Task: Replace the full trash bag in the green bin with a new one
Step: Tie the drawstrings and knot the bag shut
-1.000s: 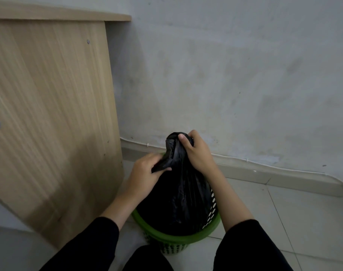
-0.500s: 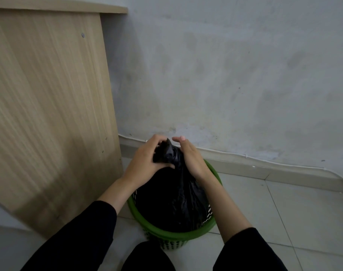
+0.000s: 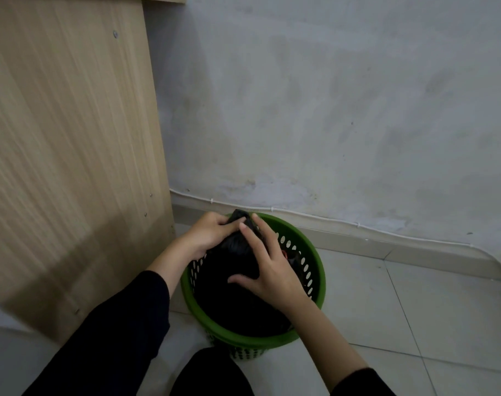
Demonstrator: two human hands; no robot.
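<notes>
The green bin [image 3: 315, 284] stands on the tiled floor [image 3: 415, 310] near the grey wall [image 3: 329, 110], just right of a wooden panel [image 3: 66, 138]; the full black trash bag [image 3: 232, 281] sits inside it, its gathered neck rising at the far rim; the left hand [image 3: 212, 232] has its fingers curled tight around this neck, while the right hand [image 3: 269, 270] lies flat on the top of the bag, its fingers straight and spread apart, pressing the plastic and not gripping it; I judge that the step in hand is the closing of the full bag, perhaps pushing air out before a knot; the bag is not yet lifted, and no new bag is visible; the next move probably calls for a firm hold on the neck with both hands and a straight pull upward, so the thin plastic does not catch on the holes of the bin wall or tear.
</notes>
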